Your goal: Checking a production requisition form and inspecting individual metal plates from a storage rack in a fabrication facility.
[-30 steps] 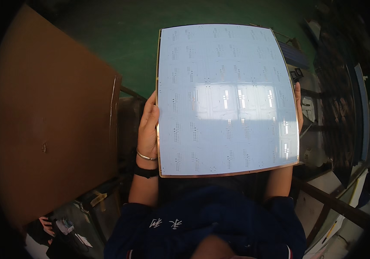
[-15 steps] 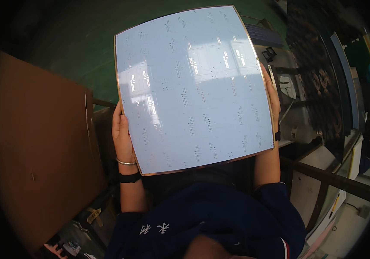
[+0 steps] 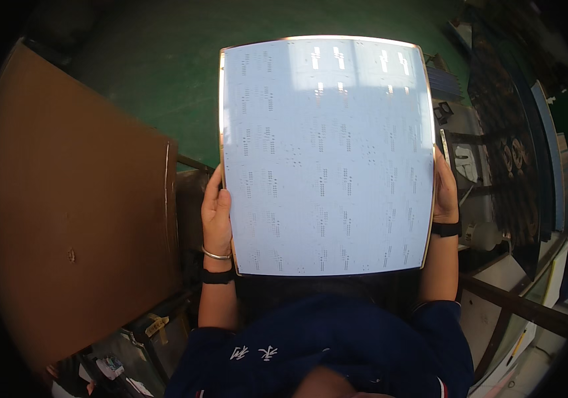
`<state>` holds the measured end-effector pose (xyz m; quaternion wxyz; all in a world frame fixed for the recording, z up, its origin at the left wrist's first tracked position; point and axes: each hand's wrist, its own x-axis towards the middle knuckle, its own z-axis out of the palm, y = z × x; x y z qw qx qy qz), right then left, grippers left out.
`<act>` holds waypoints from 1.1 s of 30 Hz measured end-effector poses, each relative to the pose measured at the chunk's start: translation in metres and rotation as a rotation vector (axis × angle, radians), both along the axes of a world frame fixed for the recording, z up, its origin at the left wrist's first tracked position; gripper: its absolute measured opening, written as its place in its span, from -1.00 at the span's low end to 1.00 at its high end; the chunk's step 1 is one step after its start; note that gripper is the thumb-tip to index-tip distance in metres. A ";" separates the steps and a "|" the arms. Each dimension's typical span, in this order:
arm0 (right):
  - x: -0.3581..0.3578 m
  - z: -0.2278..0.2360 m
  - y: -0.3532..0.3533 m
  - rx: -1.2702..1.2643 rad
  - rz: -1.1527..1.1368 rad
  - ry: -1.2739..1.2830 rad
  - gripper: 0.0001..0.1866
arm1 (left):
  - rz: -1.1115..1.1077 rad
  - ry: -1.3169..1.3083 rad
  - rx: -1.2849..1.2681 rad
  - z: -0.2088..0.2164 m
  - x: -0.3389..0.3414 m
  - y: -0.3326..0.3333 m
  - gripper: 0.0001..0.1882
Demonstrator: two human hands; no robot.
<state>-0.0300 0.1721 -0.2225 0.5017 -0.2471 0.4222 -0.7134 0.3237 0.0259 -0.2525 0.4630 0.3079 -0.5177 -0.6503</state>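
Note:
A large white printed circuit board panel (image 3: 297, 199) is raised in front of me, with copper-coloured edges and rows of small dark pad marks. Light reflects brightly off its far part. At its left edge my left hand (image 3: 216, 215) grips it, thumb near the front face and the other fingers partly hidden behind. My right hand (image 3: 446, 192) closes on the right edge, its fingers also partly out of sight. Both hands hold the panel at about the same height.
A big brown board (image 3: 78, 212) stands at the left. On the right are a dark metal frame (image 3: 522, 302), a grey shelf with a white glove (image 3: 464, 166), and dark upright panels (image 3: 503, 132). Green floor (image 3: 158, 79) lies beyond the panel.
The panel has turned from a slant to nearly straight and sits further right in view. Both hands still hold its side edges, and the bright reflections have shifted toward its far edge.

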 end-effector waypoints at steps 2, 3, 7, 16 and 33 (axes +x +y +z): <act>-0.015 -0.013 0.009 0.031 0.087 0.007 -0.49 | -0.007 -0.016 -0.014 -0.001 0.002 -0.002 -0.50; -0.017 -0.019 0.011 0.072 0.165 0.014 -0.49 | -0.061 0.005 0.095 -0.008 0.009 -0.004 -0.49; 0.000 -0.027 0.003 0.049 -0.018 -0.127 -0.50 | -0.075 0.282 0.238 0.024 -0.013 -0.002 -0.43; 0.057 -0.052 -0.020 -0.161 -0.016 -0.333 -0.43 | -0.120 0.499 0.465 -0.021 -0.034 0.043 -0.52; 0.004 -0.021 0.028 0.004 -0.031 -0.048 -0.39 | -0.141 0.569 0.365 0.000 0.015 -0.015 -0.37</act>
